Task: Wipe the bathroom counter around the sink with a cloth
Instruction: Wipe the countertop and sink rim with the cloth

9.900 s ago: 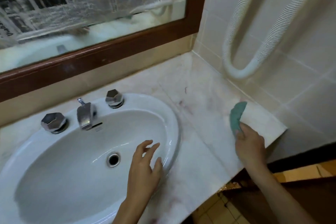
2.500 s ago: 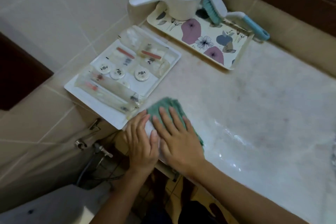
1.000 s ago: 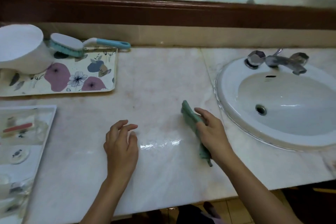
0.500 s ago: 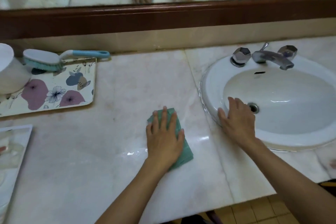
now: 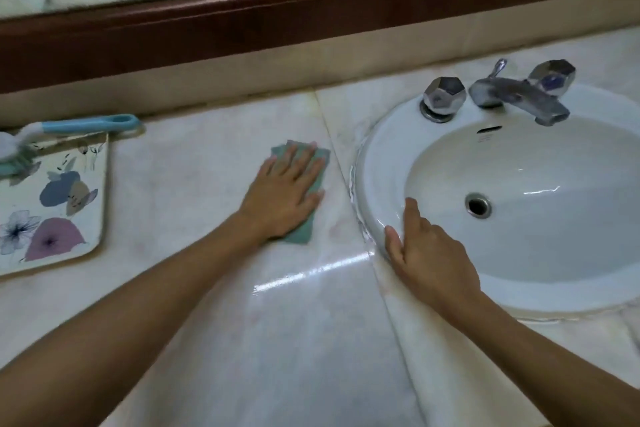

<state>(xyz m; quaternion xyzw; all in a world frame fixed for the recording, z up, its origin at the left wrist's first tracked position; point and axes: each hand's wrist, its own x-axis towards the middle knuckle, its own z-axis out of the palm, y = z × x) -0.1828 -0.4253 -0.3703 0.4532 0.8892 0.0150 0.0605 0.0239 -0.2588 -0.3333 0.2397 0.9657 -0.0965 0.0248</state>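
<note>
A green cloth [image 5: 300, 234] lies flat on the pale marble counter [image 5: 207, 288], just left of the white oval sink [image 5: 381, 156]. My left hand [image 5: 285, 191] presses down on the cloth with its fingers spread, covering most of it. My right hand [image 5: 429, 256] rests on the sink's near-left rim, fingers apart, holding nothing. A wet streak shines on the counter between my two arms.
A chrome faucet [image 5: 519, 99] with two faceted knobs stands at the back of the sink. A floral tray [image 5: 52, 204] sits at the far left, with a blue-handled scrub brush [image 5: 69, 126] lying across its back edge. A mirror with a dark wooden frame [image 5: 311, 21] runs behind.
My left hand has pushed the cloth away from me and to the right, toward the back of the counter near the sink. My right hand stays on the sink rim.
</note>
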